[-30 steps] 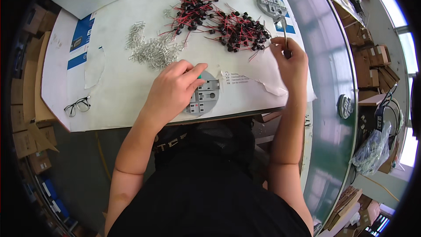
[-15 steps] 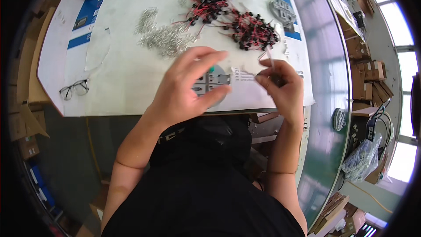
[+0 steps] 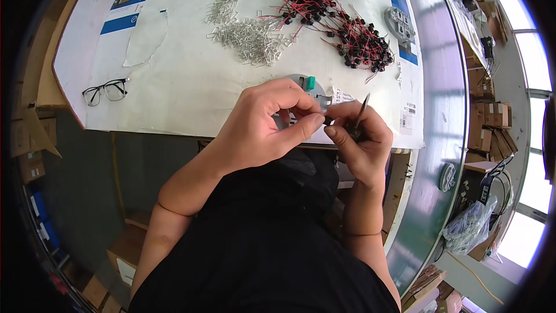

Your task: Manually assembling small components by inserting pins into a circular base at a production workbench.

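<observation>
The thumb and forefinger of my left hand [image 3: 263, 122] are pinched together at a small black part [image 3: 328, 120], mostly hidden by fingertips. My right hand [image 3: 365, 145] meets it from the other side, its thumb and forefinger touching or almost touching the part. A slim pointed metal tool [image 3: 364, 107] is gripped in my right hand, tip up; its lower end is hidden. Partly behind my left hand lies a grey round fixture [image 3: 296, 77] with a green block [image 3: 310, 83] on it. A printed white label [image 3: 343, 95] lies just beyond my right fingers.
Beyond my hands are a heap of small bent metal pieces [image 3: 255, 40] and two heaps of black parts with red and black wires [image 3: 362, 43]. Another grey fixture [image 3: 399, 25] stands at the far right. Eyeglasses [image 3: 106, 91] lie near the table's left edge.
My left hand has moved right and closed its fingers, bringing the fingertips of both hands together at the black part. The view has shifted, and the tool stays in my right hand.
</observation>
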Action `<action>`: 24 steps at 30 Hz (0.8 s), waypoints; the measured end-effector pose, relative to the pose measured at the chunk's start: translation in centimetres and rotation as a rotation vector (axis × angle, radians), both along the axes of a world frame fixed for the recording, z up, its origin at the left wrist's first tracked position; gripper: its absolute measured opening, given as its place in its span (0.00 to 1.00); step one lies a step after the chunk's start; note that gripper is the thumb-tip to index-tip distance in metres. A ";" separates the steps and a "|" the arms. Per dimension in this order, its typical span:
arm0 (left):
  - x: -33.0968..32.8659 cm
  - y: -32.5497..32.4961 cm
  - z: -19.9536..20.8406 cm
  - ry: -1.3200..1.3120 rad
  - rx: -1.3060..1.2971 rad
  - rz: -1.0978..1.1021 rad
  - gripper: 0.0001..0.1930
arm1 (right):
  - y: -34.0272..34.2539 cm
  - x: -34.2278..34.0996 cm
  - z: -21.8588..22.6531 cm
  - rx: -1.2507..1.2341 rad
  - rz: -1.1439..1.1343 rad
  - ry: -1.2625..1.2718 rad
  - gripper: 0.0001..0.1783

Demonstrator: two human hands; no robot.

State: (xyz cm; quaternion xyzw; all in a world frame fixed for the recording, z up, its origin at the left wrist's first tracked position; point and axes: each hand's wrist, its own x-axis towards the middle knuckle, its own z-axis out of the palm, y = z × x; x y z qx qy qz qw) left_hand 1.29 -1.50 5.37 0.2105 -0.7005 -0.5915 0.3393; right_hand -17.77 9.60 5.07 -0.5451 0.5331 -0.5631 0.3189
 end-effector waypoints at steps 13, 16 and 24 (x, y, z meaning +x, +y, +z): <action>0.7 -0.6 -1.4 -0.077 -0.117 0.018 0.05 | 0.2 0.5 -1.5 0.017 -0.089 0.089 0.11; 0.9 -1.1 -1.7 -0.166 -0.200 0.041 0.05 | 0.2 -0.1 -1.4 0.058 -0.158 0.154 0.11; -0.3 -0.2 -3.8 -0.332 -0.662 0.279 0.05 | -0.4 0.8 -0.2 0.302 -0.163 0.630 0.12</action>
